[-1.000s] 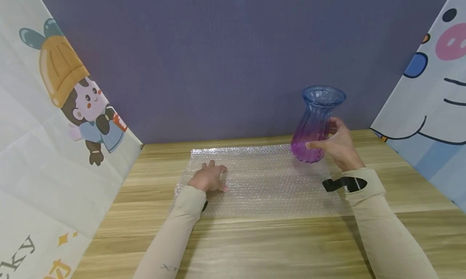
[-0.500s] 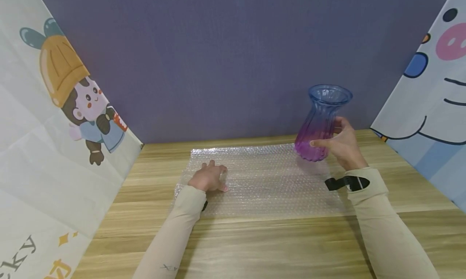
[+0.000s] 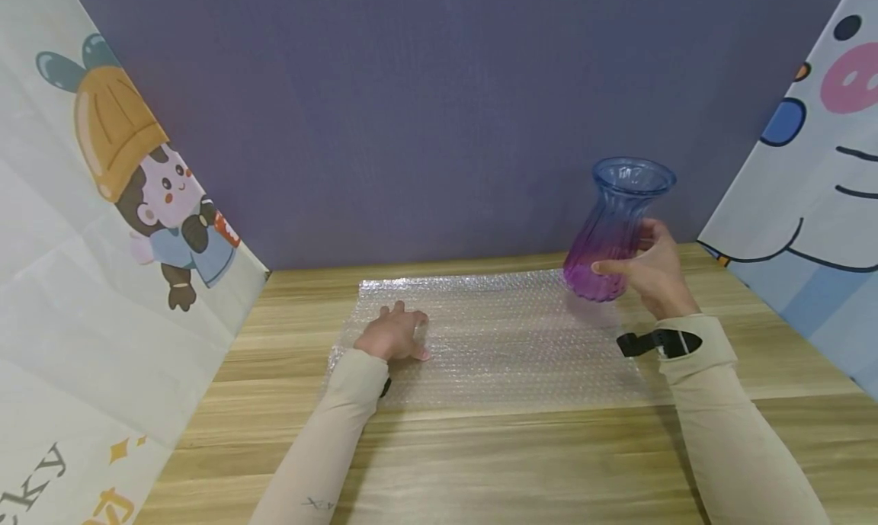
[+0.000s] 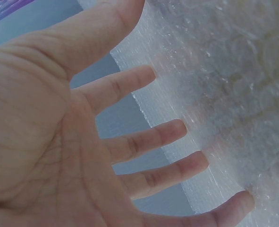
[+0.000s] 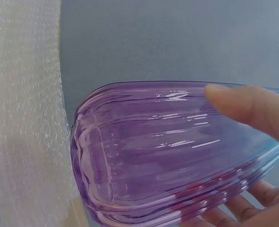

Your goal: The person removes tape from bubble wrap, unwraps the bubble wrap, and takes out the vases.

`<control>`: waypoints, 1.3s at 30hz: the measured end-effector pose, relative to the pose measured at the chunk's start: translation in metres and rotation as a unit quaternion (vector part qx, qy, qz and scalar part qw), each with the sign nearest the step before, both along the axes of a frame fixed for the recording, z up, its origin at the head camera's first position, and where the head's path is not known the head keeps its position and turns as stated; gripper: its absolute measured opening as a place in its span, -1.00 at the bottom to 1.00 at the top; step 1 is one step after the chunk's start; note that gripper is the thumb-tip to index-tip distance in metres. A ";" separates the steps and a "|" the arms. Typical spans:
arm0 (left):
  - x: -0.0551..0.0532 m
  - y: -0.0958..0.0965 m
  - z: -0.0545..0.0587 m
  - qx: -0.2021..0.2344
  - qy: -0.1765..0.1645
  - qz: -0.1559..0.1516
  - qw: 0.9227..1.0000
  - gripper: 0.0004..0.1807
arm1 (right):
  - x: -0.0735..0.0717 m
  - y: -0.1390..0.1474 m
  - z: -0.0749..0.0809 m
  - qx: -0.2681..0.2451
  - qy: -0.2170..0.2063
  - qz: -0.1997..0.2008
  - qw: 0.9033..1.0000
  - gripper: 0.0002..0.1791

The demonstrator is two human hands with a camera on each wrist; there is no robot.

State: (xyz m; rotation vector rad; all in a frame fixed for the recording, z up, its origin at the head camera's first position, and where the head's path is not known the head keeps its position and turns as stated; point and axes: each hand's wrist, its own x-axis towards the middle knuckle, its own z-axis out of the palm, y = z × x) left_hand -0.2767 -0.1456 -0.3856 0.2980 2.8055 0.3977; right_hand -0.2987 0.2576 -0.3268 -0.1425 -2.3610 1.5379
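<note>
A ribbed glass vase point(image 3: 607, 243), blue at the flared rim and purple-pink at the base, leans slightly to the right in the head view. My right hand point(image 3: 652, 273) grips its body, thumb on the near side and fingers around the far side. In the right wrist view the vase point(image 5: 144, 146) shows its scalloped base, apart from the bubble wrap point(image 5: 26, 118). On the table lies a flat sheet of clear bubble wrap point(image 3: 507, 342). With fingers spread and fairly straight, my left hand point(image 3: 394, 334) rests on its left part; in the left wrist view its fingertips touch the wrap point(image 4: 233, 94).
The wood-grain table point(image 3: 480, 464) runs back to a dark blue-purple panel point(image 3: 439, 121). White printed sheets stand on both sides: the left sheet point(image 3: 68, 281) has a cartoon child, the right sheet point(image 3: 809, 205) a pink snout.
My right hand has carried the vase a little to the right, over the wrap's right end. The left hand and the bubble wrap have stayed in place.
</note>
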 end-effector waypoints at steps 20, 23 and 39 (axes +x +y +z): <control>-0.001 0.003 0.000 0.001 -0.003 0.004 1.000 -0.18 | -0.005 0.016 -0.004 -0.018 -0.010 -0.024 1.000 0.11; -0.002 0.004 -0.001 0.002 -0.003 0.004 1.000 -0.18 | -0.006 0.018 -0.005 -0.021 -0.007 -0.027 0.999 0.09; -0.003 0.006 0.000 0.004 -0.003 0.005 1.000 -0.19 | -0.009 0.027 -0.010 -0.041 -0.001 -0.030 0.999 0.05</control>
